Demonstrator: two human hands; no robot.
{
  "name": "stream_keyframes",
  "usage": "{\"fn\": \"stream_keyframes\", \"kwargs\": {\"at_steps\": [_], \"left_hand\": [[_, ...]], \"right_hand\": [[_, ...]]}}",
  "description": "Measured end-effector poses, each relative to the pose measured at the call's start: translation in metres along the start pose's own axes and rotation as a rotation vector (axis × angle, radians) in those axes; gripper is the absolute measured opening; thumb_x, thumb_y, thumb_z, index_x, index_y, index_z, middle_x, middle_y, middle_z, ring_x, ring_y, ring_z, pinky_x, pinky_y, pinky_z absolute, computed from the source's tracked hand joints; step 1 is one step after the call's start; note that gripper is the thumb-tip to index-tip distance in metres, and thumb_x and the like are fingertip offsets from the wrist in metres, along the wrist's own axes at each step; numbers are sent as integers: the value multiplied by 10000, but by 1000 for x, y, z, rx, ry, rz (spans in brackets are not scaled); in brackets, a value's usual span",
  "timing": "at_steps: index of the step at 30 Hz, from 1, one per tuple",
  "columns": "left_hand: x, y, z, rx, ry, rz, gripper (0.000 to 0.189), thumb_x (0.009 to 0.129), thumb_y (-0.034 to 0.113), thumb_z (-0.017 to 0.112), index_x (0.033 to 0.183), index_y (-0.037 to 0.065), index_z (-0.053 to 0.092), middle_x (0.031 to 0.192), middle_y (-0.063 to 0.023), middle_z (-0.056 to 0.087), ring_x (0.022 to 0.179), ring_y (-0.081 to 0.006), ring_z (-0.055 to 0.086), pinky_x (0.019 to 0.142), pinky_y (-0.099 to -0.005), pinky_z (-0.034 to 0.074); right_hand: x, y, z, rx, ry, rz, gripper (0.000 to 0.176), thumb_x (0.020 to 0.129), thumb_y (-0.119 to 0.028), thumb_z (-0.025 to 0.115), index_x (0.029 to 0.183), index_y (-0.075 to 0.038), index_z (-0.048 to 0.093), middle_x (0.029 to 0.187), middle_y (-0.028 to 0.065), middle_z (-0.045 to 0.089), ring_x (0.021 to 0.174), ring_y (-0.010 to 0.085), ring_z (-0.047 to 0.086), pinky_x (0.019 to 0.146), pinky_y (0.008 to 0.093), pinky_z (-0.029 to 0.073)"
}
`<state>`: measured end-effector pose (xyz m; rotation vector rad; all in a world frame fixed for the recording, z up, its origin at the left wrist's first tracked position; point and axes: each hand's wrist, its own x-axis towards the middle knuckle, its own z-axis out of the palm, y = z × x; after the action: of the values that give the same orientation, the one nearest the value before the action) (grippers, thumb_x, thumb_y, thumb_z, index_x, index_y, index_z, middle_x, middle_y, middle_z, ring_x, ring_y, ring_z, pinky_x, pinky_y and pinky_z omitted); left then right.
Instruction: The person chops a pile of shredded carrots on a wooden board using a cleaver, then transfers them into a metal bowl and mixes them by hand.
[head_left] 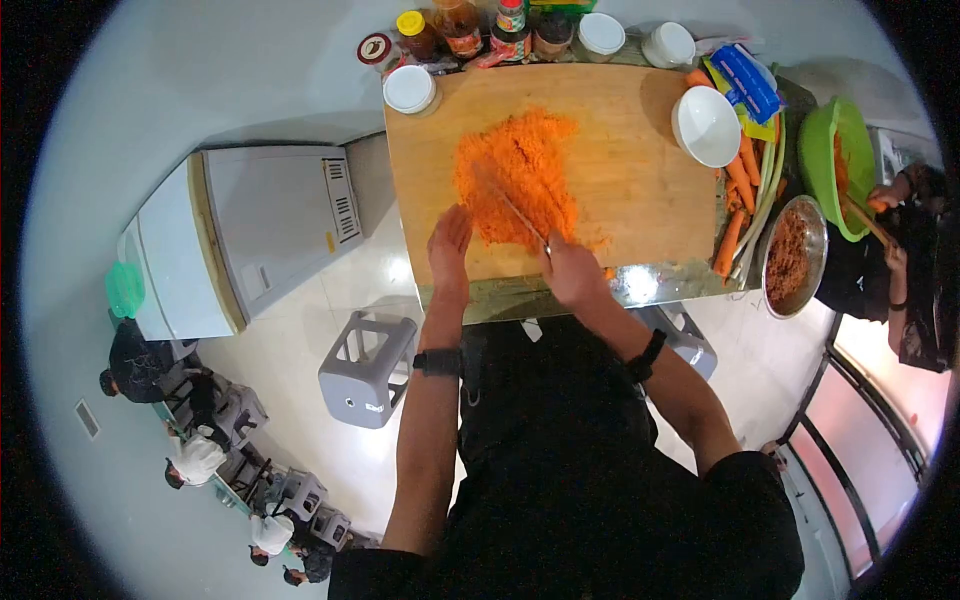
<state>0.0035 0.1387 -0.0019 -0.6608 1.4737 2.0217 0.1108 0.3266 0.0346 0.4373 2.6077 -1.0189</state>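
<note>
A heap of finely chopped carrot lies on the left half of a wooden board. My right hand is closed round the handle of a knife, whose blade reaches up and left into the heap. Beside the heap's lower left edge is my left hand, its fingers stretched out and together over the board, holding nothing. The far end of the blade is blurred.
Jars and a white tub line the back edge. At right are a white bowl, whole carrots, a metal bowl and a green basin with a co-worker's hands. Grey stools stand below.
</note>
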Motion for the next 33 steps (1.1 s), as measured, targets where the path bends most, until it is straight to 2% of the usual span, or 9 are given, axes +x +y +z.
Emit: {"fn": "stream_keyframes", "kwargs": {"at_steps": [6, 9, 18, 21, 23, 24, 26, 30, 33], "left_hand": [[-6, 7, 1, -6, -14, 2, 535, 1049, 386, 328, 1402, -5, 423, 1407, -157, 493, 1312, -253, 460, 1121, -373, 320], [-10, 11, -4, -55, -2, 18, 544, 1048, 394, 322, 1403, -5, 427, 1412, -162, 490, 1333, -253, 436, 1132, -371, 299], [-9, 6, -19, -155, 68, 14, 581, 1029, 444, 351, 1395, 2, 441, 1402, -149, 502, 1337, -265, 437, 1135, -384, 301], [-11, 10, -19, -140, 116, 23, 575, 1027, 437, 357, 1391, 0, 442, 1401, -147, 503, 1327, -268, 450, 1132, -385, 309], [-17, 11, -25, -127, 146, 17, 569, 1026, 428, 361, 1389, -2, 442, 1402, -147, 503, 1324, -268, 455, 1132, -384, 312], [-16, 9, -30, -134, 130, 19, 552, 1027, 416, 362, 1381, 3, 454, 1396, -143, 509, 1318, -267, 460, 1126, -380, 321], [-13, 3, -33, -143, 106, 26, 535, 1027, 403, 362, 1373, 8, 466, 1391, -139, 514, 1312, -267, 464, 1119, -376, 330], [-14, -10, -39, -31, 206, -62, 445, 1010, 363, 433, 1309, 47, 527, 1290, -108, 569, 1204, -260, 534, 1038, -392, 425], [-10, -19, -33, 155, 188, -154, 389, 993, 323, 492, 1288, 73, 535, 1221, -93, 586, 1110, -259, 581, 958, -392, 494]], "right_hand": [[3, 8, 8, -40, 34, -22, 275, 926, -204, 574, 1005, 39, 471, 634, 257, 577, 648, 450, 610, 584, 532, 483], [-3, -13, -6, -105, -73, -27, 283, 934, -208, 567, 1016, 45, 471, 632, 247, 581, 650, 445, 613, 582, 529, 483], [1, 0, 13, -54, -152, 3, 382, 950, -259, 540, 1133, 72, 484, 679, 241, 612, 657, 431, 623, 595, 528, 490], [-2, -14, 7, -195, -57, -85, 399, 950, -251, 535, 1163, 82, 480, 701, 246, 621, 671, 425, 628, 596, 526, 492], [-7, -18, 13, -68, -163, -38, 427, 948, -246, 536, 1202, 91, 468, 716, 248, 624, 696, 424, 632, 596, 526, 489], [-9, -11, 17, -69, -160, -32, 427, 948, -246, 536, 1202, 91, 468, 716, 248, 624, 696, 424, 632, 596, 526, 489], [-5, 4, 22, -43, -95, -84, 287, 935, -274, 514, 1007, 3, 502, 691, 245, 628, 665, 440, 644, 619, 558, 516], [-7, -4, 5, -74, -168, -18, 301, 941, -284, 510, 1017, 8, 502, 683, 241, 628, 659, 435, 646, 604, 540, 527], [2, 3, -9, -122, 38, -25, 262, 920, -197, 582, 1009, 33, 496, 662, 232, 603, 647, 402, 631, 564, 497, 495]]}}
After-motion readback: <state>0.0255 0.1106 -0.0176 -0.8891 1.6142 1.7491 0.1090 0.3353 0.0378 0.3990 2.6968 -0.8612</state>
